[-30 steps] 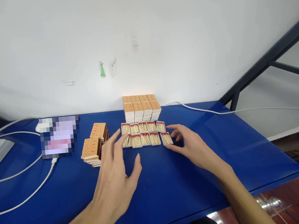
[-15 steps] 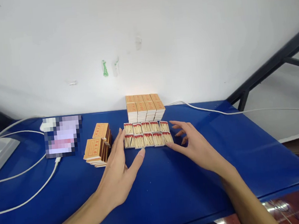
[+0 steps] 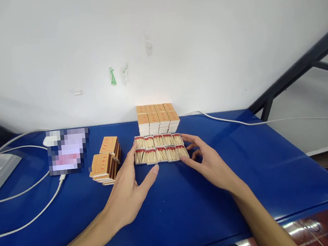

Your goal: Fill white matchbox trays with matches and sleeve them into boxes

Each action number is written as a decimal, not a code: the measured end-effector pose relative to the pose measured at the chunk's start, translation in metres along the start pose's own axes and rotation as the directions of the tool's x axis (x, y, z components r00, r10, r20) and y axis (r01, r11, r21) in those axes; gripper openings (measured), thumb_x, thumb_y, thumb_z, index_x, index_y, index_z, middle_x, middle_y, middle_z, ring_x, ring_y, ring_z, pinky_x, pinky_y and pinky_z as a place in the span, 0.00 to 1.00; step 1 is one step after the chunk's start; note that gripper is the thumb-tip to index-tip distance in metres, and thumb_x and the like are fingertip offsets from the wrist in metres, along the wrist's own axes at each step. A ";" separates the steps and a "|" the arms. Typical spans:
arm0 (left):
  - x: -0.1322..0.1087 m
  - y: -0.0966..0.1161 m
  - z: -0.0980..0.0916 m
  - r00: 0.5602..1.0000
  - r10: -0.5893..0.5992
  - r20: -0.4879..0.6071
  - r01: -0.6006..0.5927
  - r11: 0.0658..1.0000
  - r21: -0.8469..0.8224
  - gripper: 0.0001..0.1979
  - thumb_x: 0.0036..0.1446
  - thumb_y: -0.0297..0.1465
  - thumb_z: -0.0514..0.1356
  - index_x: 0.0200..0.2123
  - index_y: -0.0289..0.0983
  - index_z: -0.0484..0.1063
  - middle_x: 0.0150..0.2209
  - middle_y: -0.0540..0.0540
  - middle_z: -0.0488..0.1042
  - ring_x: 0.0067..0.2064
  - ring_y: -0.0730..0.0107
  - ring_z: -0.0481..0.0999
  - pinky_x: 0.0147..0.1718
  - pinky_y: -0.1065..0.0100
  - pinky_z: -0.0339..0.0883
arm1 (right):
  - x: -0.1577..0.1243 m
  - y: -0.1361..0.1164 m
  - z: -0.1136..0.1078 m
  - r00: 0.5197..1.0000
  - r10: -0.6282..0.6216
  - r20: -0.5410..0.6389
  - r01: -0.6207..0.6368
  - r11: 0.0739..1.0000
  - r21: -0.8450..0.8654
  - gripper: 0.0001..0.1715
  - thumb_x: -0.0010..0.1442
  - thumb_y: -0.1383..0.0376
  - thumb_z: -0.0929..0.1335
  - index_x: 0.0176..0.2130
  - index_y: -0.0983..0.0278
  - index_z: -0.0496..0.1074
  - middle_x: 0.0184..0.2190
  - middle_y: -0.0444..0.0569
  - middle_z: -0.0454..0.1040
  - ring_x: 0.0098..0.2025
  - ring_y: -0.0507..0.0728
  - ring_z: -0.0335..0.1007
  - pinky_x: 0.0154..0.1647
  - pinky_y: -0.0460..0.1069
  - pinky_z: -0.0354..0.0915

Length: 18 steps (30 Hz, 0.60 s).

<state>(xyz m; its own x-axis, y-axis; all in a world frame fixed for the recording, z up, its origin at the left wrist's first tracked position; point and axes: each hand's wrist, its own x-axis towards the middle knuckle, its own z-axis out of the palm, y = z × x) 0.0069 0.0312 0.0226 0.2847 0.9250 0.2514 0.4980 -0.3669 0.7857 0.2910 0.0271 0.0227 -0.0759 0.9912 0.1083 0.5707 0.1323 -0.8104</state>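
Observation:
Two rows of matchbox trays lie side by side on the blue table, filled with red-headed matches. My left hand is open along their left side, fingers stretched out and thumb apart near the front edge. At the right end, my right hand is open with bent fingers. Its fingertips and thumb touch or nearly touch the end trays. Right behind the trays stands a neat block of stacked orange matchboxes. Left of my left hand are two less even piles of orange matchbox covers or boxes.
A blurred-out phone with a white charging cable lies at the left. Beyond it is a white box-like object. Another white cable runs along the back right. The wall rises behind, with a dark metal frame at right.
My right hand has moved slightly left, closing in on the right end of the trays. My left hand stays beside them. The whole view has shifted a little.

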 end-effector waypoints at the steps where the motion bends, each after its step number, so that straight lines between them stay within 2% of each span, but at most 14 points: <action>1: 0.000 -0.001 0.000 1.000 -0.009 0.010 0.008 1.000 0.012 0.36 0.77 0.45 0.61 0.80 0.48 0.53 0.77 0.38 0.66 0.69 0.44 0.76 0.59 0.44 0.81 | 0.000 0.000 0.000 1.000 0.002 0.002 -0.002 1.000 0.004 0.39 0.72 0.54 0.72 0.76 0.49 0.62 0.72 0.51 0.70 0.57 0.62 0.73 0.49 0.59 0.76; 3: 0.001 -0.002 0.000 0.999 -0.024 0.025 0.023 0.999 0.050 0.38 0.77 0.46 0.60 0.81 0.46 0.49 0.79 0.36 0.61 0.75 0.41 0.69 0.63 0.42 0.78 | -0.001 0.000 -0.001 1.000 0.006 0.001 -0.006 1.000 0.015 0.39 0.71 0.54 0.73 0.75 0.49 0.63 0.72 0.51 0.70 0.57 0.62 0.73 0.51 0.59 0.77; 5: 0.002 -0.004 0.000 0.999 -0.032 0.040 0.029 0.995 0.093 0.40 0.76 0.47 0.61 0.81 0.45 0.48 0.82 0.34 0.54 0.78 0.38 0.62 0.63 0.41 0.78 | -0.002 0.001 -0.001 1.000 0.015 -0.010 -0.014 1.000 0.024 0.40 0.70 0.53 0.74 0.75 0.50 0.63 0.72 0.51 0.69 0.57 0.62 0.73 0.51 0.60 0.77; 7: 0.003 -0.005 0.001 0.997 -0.028 0.070 0.018 0.990 0.140 0.42 0.76 0.49 0.60 0.82 0.44 0.47 0.83 0.33 0.46 0.80 0.36 0.56 0.61 0.43 0.79 | -0.003 0.001 -0.001 0.999 0.020 -0.025 -0.019 0.999 0.031 0.40 0.70 0.52 0.74 0.75 0.50 0.63 0.72 0.52 0.69 0.57 0.63 0.73 0.52 0.60 0.77; 9: 0.004 -0.007 0.003 0.994 -0.008 0.108 -0.012 0.983 0.185 0.42 0.76 0.50 0.60 0.82 0.43 0.46 0.84 0.32 0.42 0.82 0.37 0.51 0.64 0.41 0.76 | -0.005 0.002 0.000 0.999 0.018 -0.030 -0.017 0.999 0.031 0.41 0.70 0.51 0.74 0.75 0.51 0.63 0.72 0.52 0.69 0.58 0.63 0.73 0.52 0.60 0.77; 13: 0.004 -0.011 0.009 0.989 0.046 0.142 -0.083 0.961 0.264 0.45 0.75 0.52 0.58 0.82 0.39 0.42 0.84 0.32 0.43 0.84 0.43 0.42 0.77 0.36 0.53 | -0.006 0.005 0.001 0.999 0.005 -0.032 -0.005 1.000 0.010 0.41 0.70 0.49 0.74 0.76 0.48 0.62 0.72 0.51 0.69 0.60 0.65 0.73 0.53 0.62 0.77; 15: 0.004 -0.013 0.011 0.988 0.060 0.145 -0.102 0.948 0.300 0.46 0.75 0.53 0.58 0.82 0.37 0.43 0.83 0.31 0.45 0.84 0.44 0.42 0.78 0.37 0.50 | -0.006 0.006 0.001 0.999 0.001 -0.034 -0.001 1.000 -0.001 0.41 0.70 0.49 0.74 0.76 0.46 0.62 0.72 0.50 0.69 0.60 0.65 0.73 0.53 0.62 0.77; 18: 0.003 -0.015 0.013 0.987 0.074 0.140 -0.119 0.930 0.348 0.45 0.76 0.54 0.56 0.82 0.34 0.45 0.83 0.30 0.48 0.84 0.44 0.43 0.78 0.39 0.51 | -0.006 0.008 0.002 0.999 -0.004 -0.036 0.003 1.000 -0.008 0.40 0.70 0.49 0.74 0.75 0.44 0.62 0.72 0.49 0.69 0.59 0.65 0.73 0.53 0.62 0.78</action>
<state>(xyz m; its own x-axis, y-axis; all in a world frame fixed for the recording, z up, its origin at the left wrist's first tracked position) 0.0114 0.0386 0.0041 0.4327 0.8723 0.2278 0.7141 -0.4859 0.5040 0.2943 0.0222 0.0150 -0.0488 0.9901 0.1318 0.5772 0.1356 -0.8053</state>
